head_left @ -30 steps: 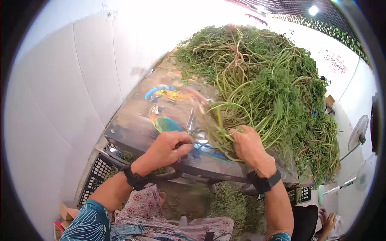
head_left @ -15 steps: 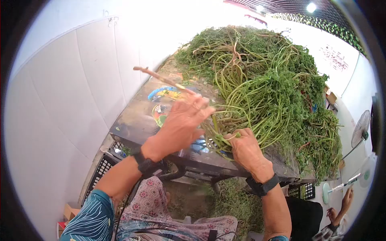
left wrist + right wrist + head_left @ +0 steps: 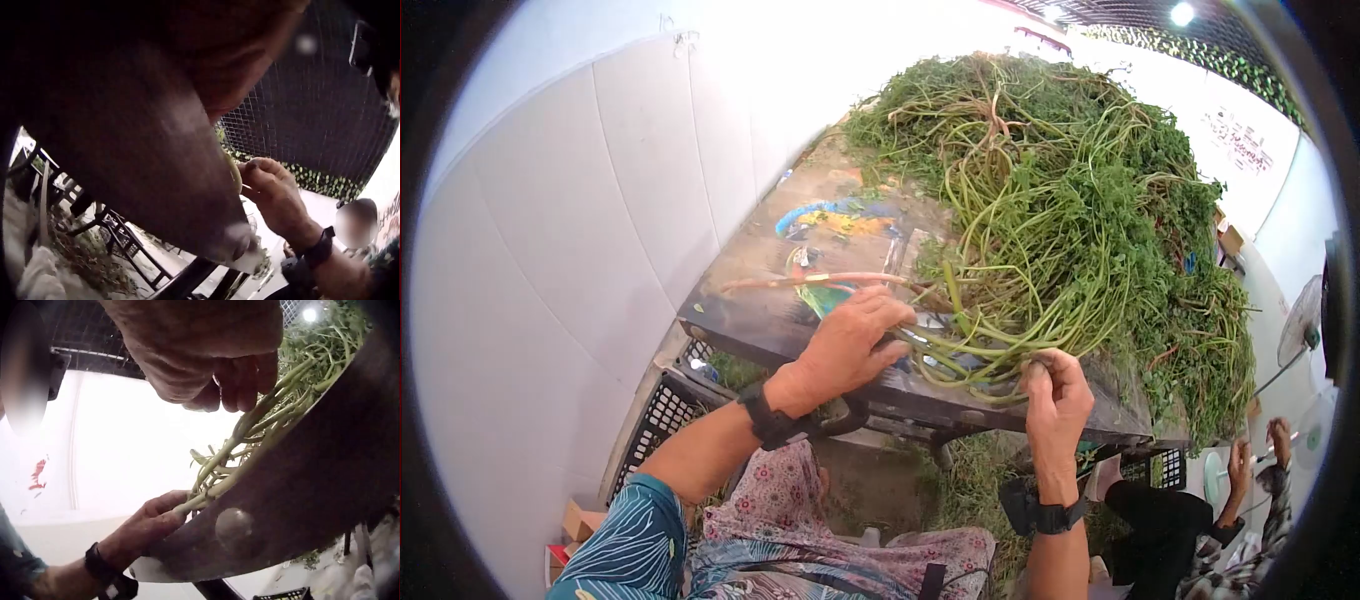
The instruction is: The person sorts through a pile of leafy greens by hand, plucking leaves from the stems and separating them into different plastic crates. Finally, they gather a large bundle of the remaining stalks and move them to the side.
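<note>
In the head view, my left hand (image 3: 850, 335) grips the near end of a bundle of long green stems (image 3: 985, 352) at the table's front edge. The right wrist view also shows this left hand (image 3: 147, 525) with its fingers and thumb around the stem ends. My right hand (image 3: 1057, 395) pinches a stem farther along the bundle, thumb against fingertips. A long pinkish-brown root (image 3: 810, 280) lies on the table beyond my left hand. The stems run into a big heap of leafy green plants (image 3: 1090, 230) to the right.
The dark table (image 3: 745, 235) carries painted bird pictures and bits of leaf. A white wall (image 3: 560, 230) stands on the left. Black crates (image 3: 662, 418) sit below the table, with cut greens (image 3: 990, 500) on the floor. Another person's hands (image 3: 1250, 465) and a fan (image 3: 1300, 320) are at right.
My left hand swung up with the pinkish-brown root, then came down to the stems; the root now lies on the table. My right hand moved right along the bundle.
</note>
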`<state>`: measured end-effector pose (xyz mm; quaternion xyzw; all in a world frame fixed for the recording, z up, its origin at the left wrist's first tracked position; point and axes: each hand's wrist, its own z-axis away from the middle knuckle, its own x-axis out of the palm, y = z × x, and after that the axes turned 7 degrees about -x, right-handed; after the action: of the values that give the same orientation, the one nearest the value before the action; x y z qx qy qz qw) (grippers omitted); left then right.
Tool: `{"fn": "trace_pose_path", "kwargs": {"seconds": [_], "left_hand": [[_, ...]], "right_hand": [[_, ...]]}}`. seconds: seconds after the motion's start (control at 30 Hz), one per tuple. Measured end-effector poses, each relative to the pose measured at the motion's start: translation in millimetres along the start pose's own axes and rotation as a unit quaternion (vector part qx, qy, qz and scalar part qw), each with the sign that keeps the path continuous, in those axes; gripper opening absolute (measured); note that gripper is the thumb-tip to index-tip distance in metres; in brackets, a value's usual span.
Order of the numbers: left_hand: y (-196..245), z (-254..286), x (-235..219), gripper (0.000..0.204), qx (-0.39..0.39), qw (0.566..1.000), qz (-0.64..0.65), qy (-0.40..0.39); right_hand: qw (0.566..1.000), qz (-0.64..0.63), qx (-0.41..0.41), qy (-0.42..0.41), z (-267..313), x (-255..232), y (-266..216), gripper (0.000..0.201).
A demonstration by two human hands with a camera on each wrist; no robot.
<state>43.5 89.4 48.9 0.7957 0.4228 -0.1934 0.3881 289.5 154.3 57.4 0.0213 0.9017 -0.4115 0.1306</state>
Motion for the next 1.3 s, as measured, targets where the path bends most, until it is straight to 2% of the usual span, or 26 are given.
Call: {"fn": "trace_pose_path", "kwargs": {"seconds": [0.1,0.2,0.23,0.33,0.43,0.53,0.6,0.73,0.83,0.93,1.03,1.13,1.23,1.3], "left_hand": [[6.5,1.7,-0.6,0.029,-0.069,0.994,0.076,-0.036],[9.5,-0.1,-2.6,0.026,-0.147,0.966,0.198,-0.078],[9.5,-0.8,-4.1,0.025,-0.173,0.951,0.241,-0.089],[11.8,-1.8,-7.1,0.024,-0.200,0.949,0.227,-0.092],[12.4,0.3,-3.7,0.028,-0.169,0.965,0.184,-0.075],[8.4,-2.3,1.9,0.033,-0.040,0.992,0.122,0.001],[17.2,-1.5,-0.5,0.036,0.007,0.999,0.016,0.035],[48.2,3.9,0.6,0.034,0.068,0.983,-0.148,0.081],[53.6,0.8,7.0,0.025,0.114,0.979,-0.164,0.042],[39.6,-8.5,17.4,0.017,0.130,0.991,-0.034,0.023],[31.2,-11.3,21.7,0.010,0.052,0.993,0.097,0.034],[24.1,-8.0,24.7,0.014,-0.116,0.971,0.204,0.047],[11.2,-8.2,27.4,0.023,-0.164,0.934,0.313,0.053],[11.4,-6.0,25.9,0.024,-0.159,0.931,0.327,0.034]], "right_hand": [[0.966,-0.156,0.189,-0.082,6.6,6.4,-15.1,0.019],[0.946,-0.207,0.237,-0.081,6.0,9.4,-17.8,0.022],[0.945,-0.226,0.230,-0.049,6.5,10.2,-18.1,0.021],[0.944,-0.253,0.210,0.015,17.5,9.3,-9.6,0.019],[0.948,-0.229,0.221,0.029,37.9,3.1,-5.8,0.016],[0.943,-0.224,0.245,0.037,49.9,-7.2,0.0,0.015],[0.940,-0.222,0.252,0.052,53.9,-11.0,4.4,0.020],[0.935,-0.230,0.269,0.022,49.0,-11.0,-9.1,0.040],[0.932,-0.220,0.288,-0.014,40.7,-11.1,-17.7,0.051],[0.923,-0.253,0.289,-0.028,37.4,-14.0,-20.9,0.045],[0.917,-0.273,0.290,0.003,47.5,-11.7,-11.1,0.038],[0.870,-0.367,0.328,0.008,56.8,-4.3,-11.4,0.029],[0.844,-0.418,0.335,0.008,48.9,4.0,-28.3,0.032],[0.826,-0.450,0.339,0.028,44.3,7.6,-31.0,0.033]]}}
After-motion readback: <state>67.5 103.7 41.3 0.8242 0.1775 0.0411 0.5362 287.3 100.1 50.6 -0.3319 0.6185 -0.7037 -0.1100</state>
